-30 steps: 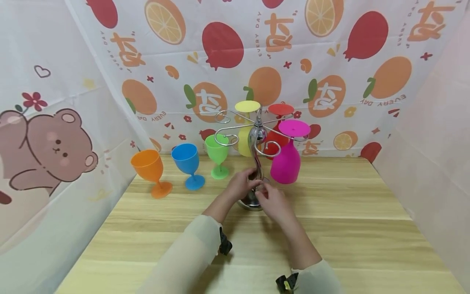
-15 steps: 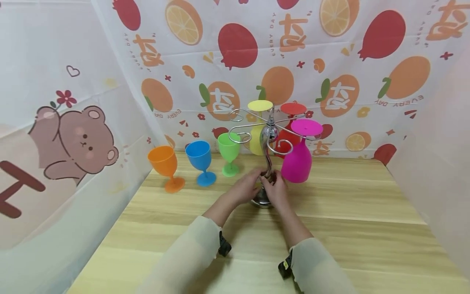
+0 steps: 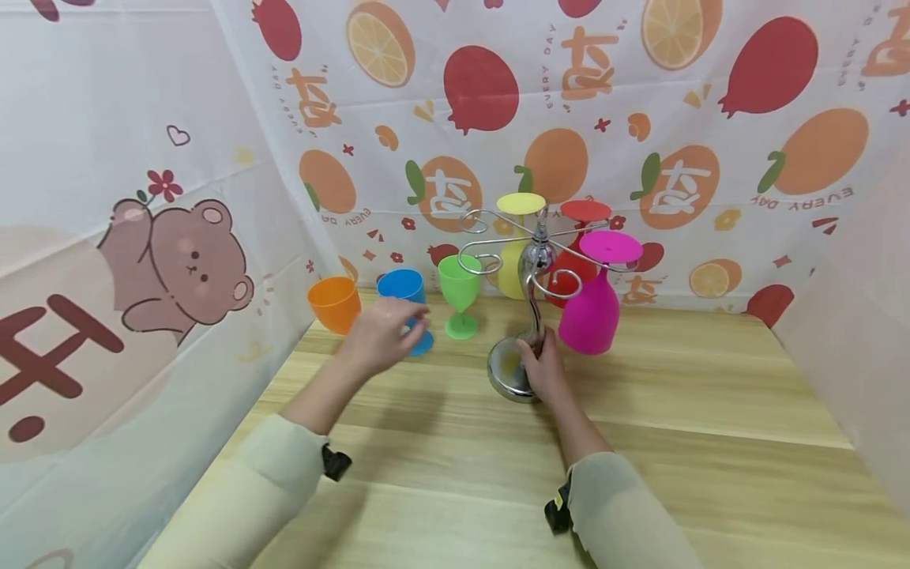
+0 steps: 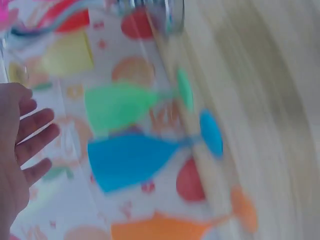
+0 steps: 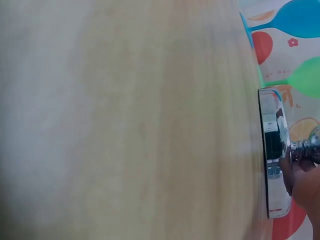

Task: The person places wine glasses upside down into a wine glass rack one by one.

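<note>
My right hand [image 3: 546, 367] grips the lower stem of a chrome goblet rack [image 3: 508, 367], just above its round base; part of the stem is hidden by the fingers. Raised over the table, my left hand [image 3: 384, 336] overlaps the blue goblet [image 3: 400, 283] in the head view. The left wrist view shows its fingers [image 4: 40, 125] loosely spread with nothing in them, apart from the blurred goblets. Upside down on the rack's curled arms hang a magenta goblet [image 3: 590, 316], a red goblet [image 3: 586, 210] and a yellow goblet [image 3: 521, 203].
Left of the rack, a green goblet [image 3: 460, 284] and an orange goblet [image 3: 334, 304] stand upright beside the blue one on the wooden table [image 3: 441, 474]. Behind them hangs a fruit-printed cloth [image 3: 554, 103]. A bear-printed cloth [image 3: 199, 261] lines the left side.
My left hand has let go of the rack's stem and moved left toward the blue goblet. My right hand keeps hold of the stem. The head view has swung left.
</note>
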Action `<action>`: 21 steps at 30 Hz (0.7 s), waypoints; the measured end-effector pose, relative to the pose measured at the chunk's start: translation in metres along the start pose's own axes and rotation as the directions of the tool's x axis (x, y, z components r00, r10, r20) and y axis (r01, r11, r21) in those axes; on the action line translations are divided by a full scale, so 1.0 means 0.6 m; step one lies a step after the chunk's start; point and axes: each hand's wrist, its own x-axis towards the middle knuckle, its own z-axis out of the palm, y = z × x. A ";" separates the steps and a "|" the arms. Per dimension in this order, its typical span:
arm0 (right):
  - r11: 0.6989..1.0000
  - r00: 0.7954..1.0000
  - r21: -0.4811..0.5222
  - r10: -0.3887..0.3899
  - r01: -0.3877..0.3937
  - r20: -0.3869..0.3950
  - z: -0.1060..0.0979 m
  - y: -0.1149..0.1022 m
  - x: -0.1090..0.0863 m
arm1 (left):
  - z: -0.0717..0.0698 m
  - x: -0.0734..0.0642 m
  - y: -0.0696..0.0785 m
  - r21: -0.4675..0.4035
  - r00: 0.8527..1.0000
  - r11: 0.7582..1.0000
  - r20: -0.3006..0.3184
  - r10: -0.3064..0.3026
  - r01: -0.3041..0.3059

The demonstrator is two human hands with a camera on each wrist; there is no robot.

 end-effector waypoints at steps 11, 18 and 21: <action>0.999 1.000 -0.011 0.030 -0.030 0.007 0.004 0.006 -0.003 | -0.055 -0.013 -0.153 0.264 0.934 0.932 0.189 -0.303 0.249; 1.000 1.000 0.001 0.019 -0.019 -0.015 0.004 0.006 -0.009 | -0.037 -0.014 -0.198 0.294 0.831 0.900 0.368 -0.417 0.321; 1.000 1.000 0.000 0.011 -0.011 -0.018 0.005 0.007 -0.010 | -0.026 -0.014 -0.206 0.307 0.821 0.894 0.376 -0.429 0.326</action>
